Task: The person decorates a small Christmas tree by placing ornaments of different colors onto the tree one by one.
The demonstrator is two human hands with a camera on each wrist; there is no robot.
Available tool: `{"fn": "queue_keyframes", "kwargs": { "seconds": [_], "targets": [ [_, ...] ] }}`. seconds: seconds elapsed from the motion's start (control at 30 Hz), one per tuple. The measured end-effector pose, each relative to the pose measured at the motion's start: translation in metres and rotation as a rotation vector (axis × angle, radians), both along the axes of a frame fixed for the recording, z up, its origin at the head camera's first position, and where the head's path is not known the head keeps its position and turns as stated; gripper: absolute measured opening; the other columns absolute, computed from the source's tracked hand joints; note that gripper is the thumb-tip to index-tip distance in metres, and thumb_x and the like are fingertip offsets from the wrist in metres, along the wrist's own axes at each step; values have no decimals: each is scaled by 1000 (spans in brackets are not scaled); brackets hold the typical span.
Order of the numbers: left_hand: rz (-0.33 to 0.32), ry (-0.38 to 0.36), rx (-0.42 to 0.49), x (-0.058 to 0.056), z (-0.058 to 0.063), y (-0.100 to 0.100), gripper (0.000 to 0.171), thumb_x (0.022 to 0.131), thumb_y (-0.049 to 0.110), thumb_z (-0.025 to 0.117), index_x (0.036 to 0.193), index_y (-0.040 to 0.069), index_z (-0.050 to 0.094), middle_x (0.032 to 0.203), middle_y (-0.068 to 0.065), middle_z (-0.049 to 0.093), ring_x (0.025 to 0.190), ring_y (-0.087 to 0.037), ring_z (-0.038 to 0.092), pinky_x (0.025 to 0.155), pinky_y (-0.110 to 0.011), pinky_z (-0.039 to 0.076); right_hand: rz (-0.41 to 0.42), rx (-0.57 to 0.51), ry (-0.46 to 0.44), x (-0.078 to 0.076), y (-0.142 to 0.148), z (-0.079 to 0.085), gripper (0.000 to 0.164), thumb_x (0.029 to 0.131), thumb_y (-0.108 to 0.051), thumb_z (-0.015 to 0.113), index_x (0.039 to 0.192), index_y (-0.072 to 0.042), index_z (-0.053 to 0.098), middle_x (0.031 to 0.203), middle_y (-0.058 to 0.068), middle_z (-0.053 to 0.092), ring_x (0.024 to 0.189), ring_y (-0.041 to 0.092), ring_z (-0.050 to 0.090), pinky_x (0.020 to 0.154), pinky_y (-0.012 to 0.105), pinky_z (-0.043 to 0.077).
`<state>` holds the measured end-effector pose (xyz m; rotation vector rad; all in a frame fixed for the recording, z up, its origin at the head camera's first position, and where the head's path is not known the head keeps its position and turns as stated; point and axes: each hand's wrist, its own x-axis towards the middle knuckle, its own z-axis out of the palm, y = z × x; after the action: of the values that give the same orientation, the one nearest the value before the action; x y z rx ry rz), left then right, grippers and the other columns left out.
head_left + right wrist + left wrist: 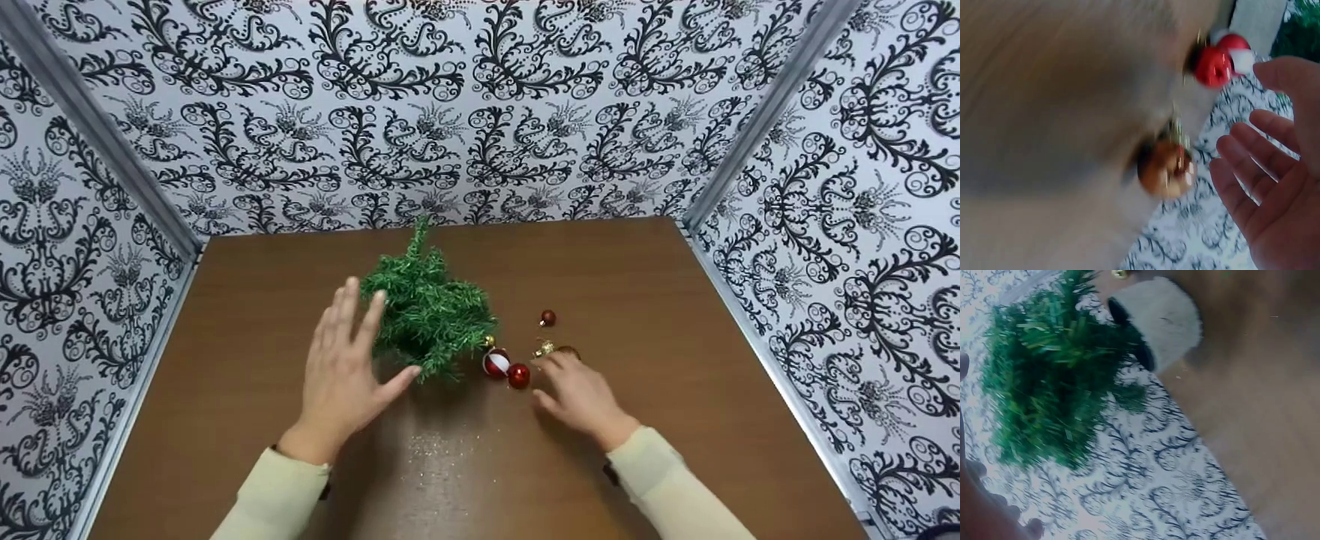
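Note:
A small green artificial Christmas tree (427, 307) stands on the table, its pale base (1168, 323) showing in the left wrist view. My left hand (341, 375) is beside its left side, fingers straight and thumb spread. On the other side, my right hand (581, 394) hovers close over the baubles with its fingers loosely bent. The right wrist view shows its palm bare, near a copper-coloured bauble (1167, 169). A shiny red bauble (519, 376) and a red-and-white striped bauble (496, 363) lie between that hand and the tree.
A small dark red bauble (548, 318) lies farther back, with a small gold ornament (545, 348) just ahead of the right fingertips. Another gold piece (489, 341) sits at the tree's edge. Glitter (442, 457) dots the brown table (247, 300); patterned walls (450, 120) enclose the back and sides.

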<state>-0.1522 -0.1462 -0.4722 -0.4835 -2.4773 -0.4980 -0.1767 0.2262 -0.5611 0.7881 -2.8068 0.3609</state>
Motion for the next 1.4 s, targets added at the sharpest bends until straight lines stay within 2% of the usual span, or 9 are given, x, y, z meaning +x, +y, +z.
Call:
{"fn": "queue_keyframes", "kwargs": {
  "seconds": [0.13, 0.33, 0.5, 0.7, 0.8, 0.93, 1.07, 1.2, 1.4],
  "targets": [
    [-25, -5, -35, -8, 2, 15, 106, 77, 65, 71, 159, 15, 27, 166, -15, 4, 150, -34, 10, 119, -49, 11, -14, -13, -28, -5, -15, -9, 43, 86, -30, 74, 123, -11, 66, 118, 8, 63, 104, 28, 63, 79, 49, 55],
    [31, -23, 2, -10, -4, 30, 103, 77, 62, 73, 158, 14, 30, 166, -14, 1, 147, -39, 21, 117, -51, 18, -22, -3, 3, -13, -25, -20, 37, 84, -29, 78, 115, -11, 67, 109, 7, 63, 95, 28, 65, 75, 48, 56],
    [54, -21, 10, -10, -7, 34, 101, 77, 61, 74, 156, 13, 34, 166, -13, -3, 141, -42, 32, 114, -54, 24, -14, -15, 37, -16, -29, -24, 34, 83, -25, 79, 108, -6, 65, 102, 7, 62, 89, 28, 65, 74, 46, 56],
    [49, -22, 11, -9, -9, 35, 98, 78, 58, 76, 155, 12, 37, 166, -13, -2, 138, -43, 36, 115, -53, 23, -25, -70, 5, -16, -29, -24, 33, 83, -20, 80, 108, -6, 63, 99, 7, 63, 84, 28, 66, 74, 46, 56],
    [42, -18, 19, -8, -9, 34, 95, 78, 55, 77, 153, 11, 40, 166, -14, -1, 140, -42, 34, 116, -52, 21, -9, -93, -6, -16, -27, -24, 32, 83, -19, 80, 108, -7, 64, 98, 5, 62, 83, 27, 66, 73, 45, 56],
    [42, -8, 37, -7, -13, 33, 90, 79, 53, 77, 151, 10, 44, 165, -17, -1, 145, -38, 25, 117, -49, 19, 9, -98, -28, -15, -27, -22, 32, 83, -19, 80, 109, -8, 66, 100, 5, 62, 84, 25, 66, 73, 44, 56],
    [46, 8, 44, -5, -17, 32, 85, 80, 53, 75, 147, 7, 49, 163, -23, 10, 147, -39, 18, 118, -50, 17, 6, -92, -49, -13, -27, -20, 33, 84, -20, 79, 112, -7, 67, 108, 10, 64, 89, 28, 67, 76, 46, 57],
    [62, 4, 10, -5, -16, 32, 83, 81, 55, 73, 145, 7, 51, 159, -24, 24, 148, -38, 18, 118, -50, 16, 6, -104, -50, -12, -26, -16, 34, 84, -21, 79, 114, -9, 68, 110, 9, 64, 91, 29, 67, 78, 46, 56],
    [64, -13, -20, -6, -12, 32, 82, 81, 55, 73, 145, 9, 51, 158, -24, 26, 148, -37, 18, 119, -47, 11, 3, -125, -49, -9, -21, -4, 35, 84, -20, 78, 117, -11, 68, 109, 5, 63, 91, 27, 66, 77, 45, 56]
  ]
}}
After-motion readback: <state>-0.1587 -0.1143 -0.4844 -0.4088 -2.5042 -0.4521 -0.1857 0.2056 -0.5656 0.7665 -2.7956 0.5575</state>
